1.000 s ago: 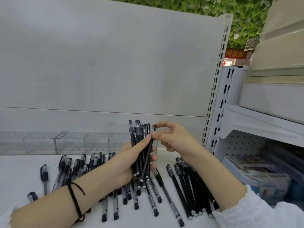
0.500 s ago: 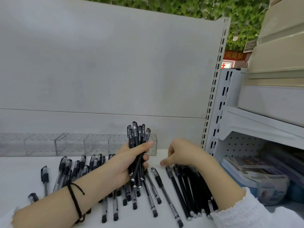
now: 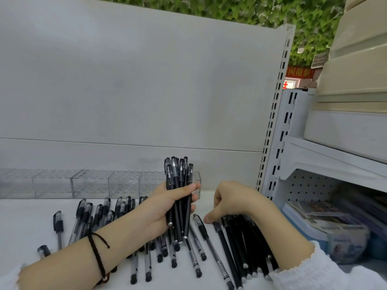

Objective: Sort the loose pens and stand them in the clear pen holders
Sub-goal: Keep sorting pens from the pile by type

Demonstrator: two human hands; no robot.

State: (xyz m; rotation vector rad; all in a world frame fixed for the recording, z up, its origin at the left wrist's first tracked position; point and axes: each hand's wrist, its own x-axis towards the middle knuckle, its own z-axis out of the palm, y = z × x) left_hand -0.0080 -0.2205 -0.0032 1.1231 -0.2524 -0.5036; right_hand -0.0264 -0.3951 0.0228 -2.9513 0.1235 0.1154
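My left hand [image 3: 165, 208] grips a bundle of black pens [image 3: 178, 185], held upright with the caps up, just in front of the right end of the clear pen holders [image 3: 90, 183]. The holders run in a row along the back panel, and I see no pens in them. My right hand [image 3: 232, 199] is lowered, knuckles up, onto a pile of matte black pens [image 3: 240, 243]. Its thumb tip touches the shelf by the pile and its fingers are hidden. Clear-barrel pens with black grips [image 3: 96, 216] lie spread out to the left and under my left forearm.
The white shelf board [image 3: 25, 222] carries all the pens. A slotted upright [image 3: 272, 143] bounds it on the right. Beyond it a lower shelf holds a plastic box of booklets [image 3: 326, 222], with beige bins [image 3: 356, 80] stacked above.
My right hand left the top of the bundle and dropped to the black pen pile on the right. The left hand lowered the bundle slightly and still grips it.
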